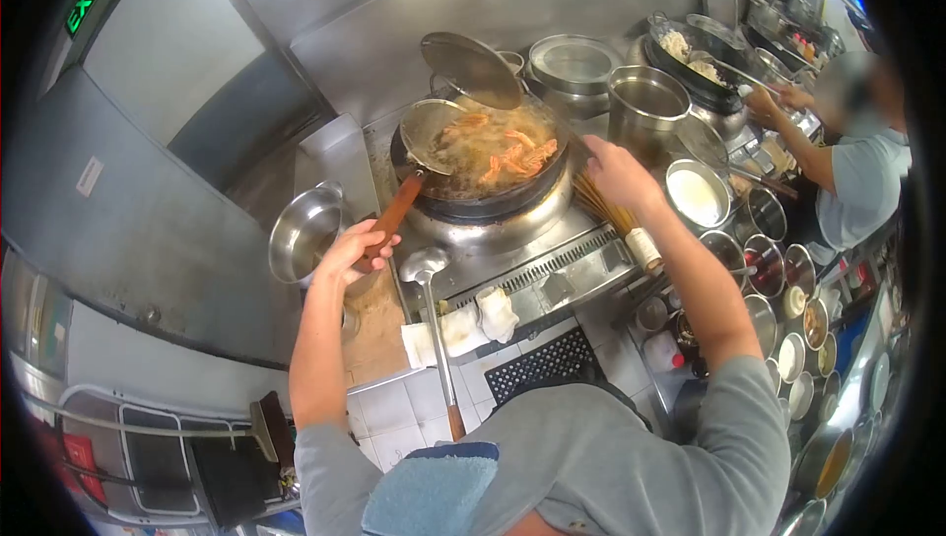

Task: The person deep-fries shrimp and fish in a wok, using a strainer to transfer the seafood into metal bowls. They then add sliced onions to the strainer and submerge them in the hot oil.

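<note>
Left hand (361, 250) gripping strainer (431, 134), eight o'clock of wok (483, 210).
I'd keep it level; can't tell if right hand (621, 175) grips.

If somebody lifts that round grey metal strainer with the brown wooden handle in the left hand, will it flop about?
The strainer should probably stay stiff: its wooden handle looks thick and straight. It might feel front-heavy, since its wide head sits well beyond the left hand.
</note>
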Motion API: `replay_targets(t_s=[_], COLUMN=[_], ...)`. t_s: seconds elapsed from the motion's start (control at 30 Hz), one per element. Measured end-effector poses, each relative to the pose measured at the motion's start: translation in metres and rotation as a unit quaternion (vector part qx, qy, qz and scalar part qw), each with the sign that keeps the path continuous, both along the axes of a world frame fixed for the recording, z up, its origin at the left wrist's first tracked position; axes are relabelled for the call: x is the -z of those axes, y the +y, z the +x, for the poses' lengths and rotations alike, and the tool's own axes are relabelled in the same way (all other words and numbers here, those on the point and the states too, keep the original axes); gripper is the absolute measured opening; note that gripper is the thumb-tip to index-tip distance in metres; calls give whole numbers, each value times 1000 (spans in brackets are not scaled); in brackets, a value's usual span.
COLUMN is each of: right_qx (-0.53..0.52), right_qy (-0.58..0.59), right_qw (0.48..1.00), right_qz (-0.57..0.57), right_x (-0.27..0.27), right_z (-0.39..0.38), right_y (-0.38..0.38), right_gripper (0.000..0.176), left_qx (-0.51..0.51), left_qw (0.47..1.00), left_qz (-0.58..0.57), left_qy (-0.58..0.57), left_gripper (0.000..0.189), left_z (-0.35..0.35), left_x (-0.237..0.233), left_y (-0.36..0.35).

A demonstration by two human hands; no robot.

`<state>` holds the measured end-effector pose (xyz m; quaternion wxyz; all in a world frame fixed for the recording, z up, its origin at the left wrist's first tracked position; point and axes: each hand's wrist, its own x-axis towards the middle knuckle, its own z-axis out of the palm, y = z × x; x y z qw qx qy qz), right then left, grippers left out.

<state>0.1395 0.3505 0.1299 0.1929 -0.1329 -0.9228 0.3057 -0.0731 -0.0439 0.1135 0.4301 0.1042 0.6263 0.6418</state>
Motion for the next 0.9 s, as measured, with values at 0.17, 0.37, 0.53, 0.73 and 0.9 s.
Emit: replay_targets(t_s=[0.17,0.37,0.53,0.73,0.9], right_qx=[42,53,45,15,-61], right_qy=[-30,-123,-129,-236,-212], right_qw=[998,991,990,972,974], right_qz=[39,-6,25,-7,51], right_x=[-10,-4,-32,-52,-35], right_z=[27,36,66,51,40], right_y=[14,19,39,91,133], right_gripper=[39,42,45,49,52], left_qx=[5,14,31,37,-14], left_qw=[998,995,996,998,998], left_qz=[-51,-86,-75,-53,-49], left_qy=[42,55,38,23,20], left_gripper=[33,37,39,38,39], left_z=[16,20,18,21,38], left_x=[-39,-49,-58,-53,-35], left_y=[-31,-43,-66,-57,-26])
